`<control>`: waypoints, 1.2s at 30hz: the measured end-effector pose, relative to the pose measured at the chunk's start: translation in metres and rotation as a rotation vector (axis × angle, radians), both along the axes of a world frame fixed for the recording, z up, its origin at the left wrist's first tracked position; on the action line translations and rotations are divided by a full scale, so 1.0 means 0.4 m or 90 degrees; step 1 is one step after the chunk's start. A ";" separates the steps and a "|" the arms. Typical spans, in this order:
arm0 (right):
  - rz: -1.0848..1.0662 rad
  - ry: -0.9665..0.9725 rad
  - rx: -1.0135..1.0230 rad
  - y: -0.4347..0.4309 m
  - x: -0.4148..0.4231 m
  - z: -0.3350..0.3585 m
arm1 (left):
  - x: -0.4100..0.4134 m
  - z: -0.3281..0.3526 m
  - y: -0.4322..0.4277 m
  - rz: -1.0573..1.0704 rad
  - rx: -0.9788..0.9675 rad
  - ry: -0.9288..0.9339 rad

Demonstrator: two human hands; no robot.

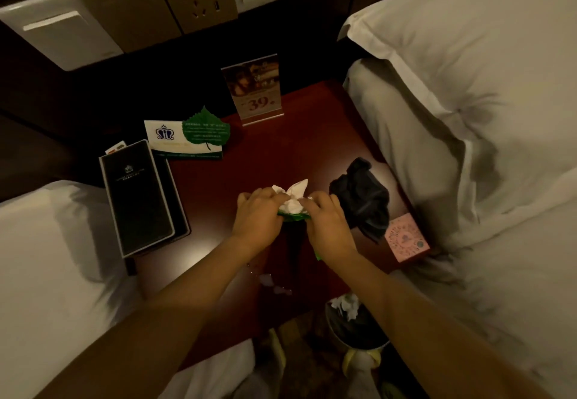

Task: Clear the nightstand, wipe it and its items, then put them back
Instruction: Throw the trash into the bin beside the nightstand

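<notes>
On the dark red nightstand (299, 149) my left hand (257, 214) and my right hand (324, 220) together grip a green tissue packet (293, 217) with white tissue (293, 194) bunched out of its top. A black cloth (363, 195) lies crumpled just right of my right hand. A black folder (137, 199) rests at the left edge. Behind it lie a white card (165, 136) and a green leaf-shaped card (206, 130). An acrylic sign stand (254, 89) marked 39 is upright at the back. A pink card (406, 238) sits at the right edge.
White-sheeted beds flank the nightstand: pillows (452, 102) on the right, bedding (46, 258) on the left. A switch and socket panel (131, 8) is on the wall behind. A waste bin (356, 323) holding crumpled tissue stands on the floor in front. Small wet spots (271, 283) mark the near edge.
</notes>
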State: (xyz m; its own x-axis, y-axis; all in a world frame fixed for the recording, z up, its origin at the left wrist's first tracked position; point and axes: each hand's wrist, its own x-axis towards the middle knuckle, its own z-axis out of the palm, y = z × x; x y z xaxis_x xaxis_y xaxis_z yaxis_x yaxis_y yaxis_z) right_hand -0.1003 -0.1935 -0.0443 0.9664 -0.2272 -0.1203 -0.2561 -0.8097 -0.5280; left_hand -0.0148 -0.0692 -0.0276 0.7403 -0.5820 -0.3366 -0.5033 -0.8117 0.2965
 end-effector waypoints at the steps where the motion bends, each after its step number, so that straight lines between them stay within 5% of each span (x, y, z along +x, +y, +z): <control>1: -0.006 -0.008 0.003 -0.009 -0.013 0.010 | -0.017 0.010 -0.009 0.009 -0.011 -0.005; 8: 0.004 -0.021 0.053 -0.104 -0.205 0.071 | -0.223 0.070 -0.093 0.016 -0.033 -0.012; 18: -0.021 0.075 0.076 -0.181 -0.529 0.017 | -0.570 0.006 -0.202 0.079 0.060 0.153; 28: -0.084 0.344 0.122 -0.206 -0.595 -0.266 | -0.652 -0.273 -0.237 0.233 0.103 0.451; 36: 0.010 0.462 0.099 -0.221 -0.565 -0.542 | -0.635 -0.525 -0.263 0.251 0.115 0.453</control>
